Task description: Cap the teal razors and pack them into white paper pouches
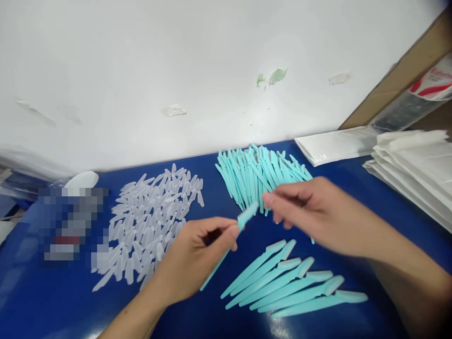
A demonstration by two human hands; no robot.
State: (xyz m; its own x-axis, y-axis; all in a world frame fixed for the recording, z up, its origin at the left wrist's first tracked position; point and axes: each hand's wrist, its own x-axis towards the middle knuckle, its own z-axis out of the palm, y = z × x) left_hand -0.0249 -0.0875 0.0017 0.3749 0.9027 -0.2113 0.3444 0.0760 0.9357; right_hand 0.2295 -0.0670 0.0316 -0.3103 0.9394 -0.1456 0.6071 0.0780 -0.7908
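My left hand (201,256) pinches a turquoise razor-like stick (219,266), its pale, blurred head pointing up and right. Just right of that head is my right hand (300,212), thumb and fingertips pressed together; what they hold, if anything, is too small to make out. Behind my hands a heap of turquoise sticks (243,179) lies against the wall. Several sticks with whitish covers over their heads (293,287) lie fanned out in front of my right hand. Left of my left hand spreads a pile of small translucent caps (151,212).
The blue table (212,320) meets a white wall (212,56). A stack of white sheets or bags (416,165) lies at the right, near a cardboard box (395,80) and a clear bottle with a red and white label (406,106). A white round object (81,181) lies at the left.
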